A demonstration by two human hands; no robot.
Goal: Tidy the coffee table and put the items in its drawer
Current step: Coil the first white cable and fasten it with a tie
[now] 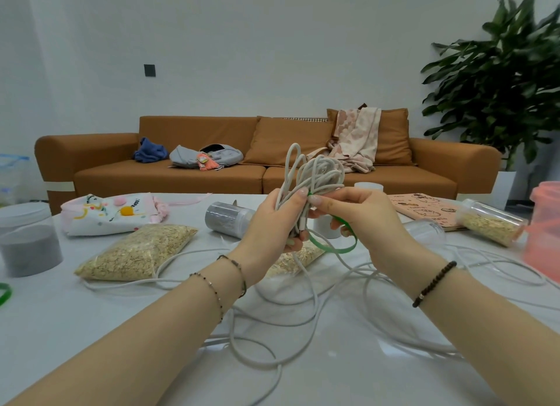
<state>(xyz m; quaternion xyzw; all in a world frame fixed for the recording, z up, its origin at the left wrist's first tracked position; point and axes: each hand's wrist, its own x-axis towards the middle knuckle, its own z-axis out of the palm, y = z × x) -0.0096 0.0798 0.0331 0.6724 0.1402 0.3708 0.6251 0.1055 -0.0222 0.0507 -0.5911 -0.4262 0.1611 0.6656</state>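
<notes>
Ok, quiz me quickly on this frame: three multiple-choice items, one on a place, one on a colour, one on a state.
1. Where is the coiled cable bundle?
A) flat on the floor
B) held in the left hand above the table
C) inside a drawer

2. What colour is the band that the right hand pinches?
A) green
B) red
C) black

3. How does the oat jar at the table's right end sit?
A) upright
B) lying on its side
C) upside down

Answers:
1 B, the left hand's fingers curl round the coils.
2 A, a green loop hangs below the right hand.
3 B, its length runs along the tabletop.
</notes>
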